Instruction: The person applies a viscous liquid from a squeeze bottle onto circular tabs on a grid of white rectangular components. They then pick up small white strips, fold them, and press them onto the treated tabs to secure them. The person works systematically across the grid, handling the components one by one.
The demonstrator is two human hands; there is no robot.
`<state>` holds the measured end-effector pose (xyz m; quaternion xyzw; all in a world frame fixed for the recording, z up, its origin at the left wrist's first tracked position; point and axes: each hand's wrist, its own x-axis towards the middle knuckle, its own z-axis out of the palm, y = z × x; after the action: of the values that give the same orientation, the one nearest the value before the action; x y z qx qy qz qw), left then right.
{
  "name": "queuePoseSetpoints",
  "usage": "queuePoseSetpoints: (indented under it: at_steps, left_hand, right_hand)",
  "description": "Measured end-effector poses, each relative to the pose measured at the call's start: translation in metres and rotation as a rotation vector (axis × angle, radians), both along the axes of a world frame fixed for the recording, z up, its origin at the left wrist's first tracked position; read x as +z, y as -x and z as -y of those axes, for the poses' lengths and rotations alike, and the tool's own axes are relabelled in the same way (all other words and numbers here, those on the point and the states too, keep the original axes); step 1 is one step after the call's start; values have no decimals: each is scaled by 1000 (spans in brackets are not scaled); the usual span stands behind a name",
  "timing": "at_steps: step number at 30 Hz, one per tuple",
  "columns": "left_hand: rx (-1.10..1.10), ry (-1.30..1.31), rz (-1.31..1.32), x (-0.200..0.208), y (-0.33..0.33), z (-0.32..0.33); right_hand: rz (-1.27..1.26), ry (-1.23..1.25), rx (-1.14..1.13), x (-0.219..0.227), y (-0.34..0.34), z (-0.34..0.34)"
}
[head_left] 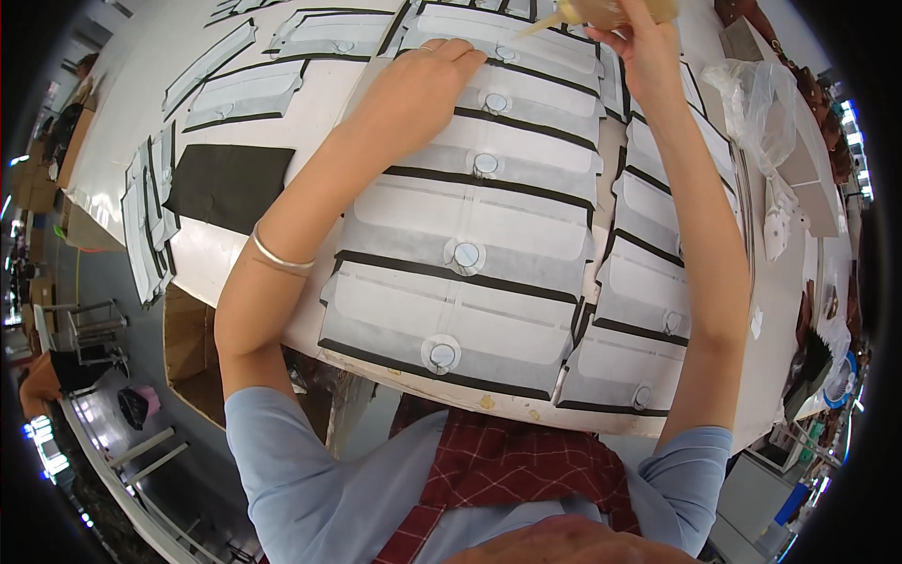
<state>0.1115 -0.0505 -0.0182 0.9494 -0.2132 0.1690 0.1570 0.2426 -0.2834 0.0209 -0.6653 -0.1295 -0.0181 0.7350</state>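
Observation:
My right hand (648, 58) is wrapped round a squeeze bottle (615, 11) of yellowish liquid, cut off by the top edge. Its thin nozzle (543, 25) points down and left, near a round metal disc (506, 53) on a grey-white panel (554, 52) with black edging. My left hand (413, 99) lies on the same row of panels, left of that disc, fingers reaching across the surface; their tips are partly hidden. Nearer to me, similar panels overlap in a column, each with a disc, such as the front panel (451, 315) and its disc (442, 355).
A second column of panels (625, 367) lies to the right, under my right forearm. More loose panels (244, 94) and a black sheet (233, 186) are at the left. Clear plastic bags (756, 113) sit on the far right. A cardboard box (193, 352) stands below the table's left edge.

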Motion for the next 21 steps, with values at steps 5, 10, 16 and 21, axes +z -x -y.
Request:
queuePoseSetpoints:
  at_steps: [5,10,16,21]
  left_hand:
    - [3,-3,-15,-10,-14,-2]
    - [26,-26,-45,-8,-11,1]
    - [22,-80,-10,-8,-12,0]
    - [35,-89,-47,-6,-12,2]
  right_hand:
    - [36,21,0,-13,-8,-17]
    - [52,101,44,-13,-4,-18]
    - [133,165,133,5,5,-18]
    - [172,178,83,2,8,-24]
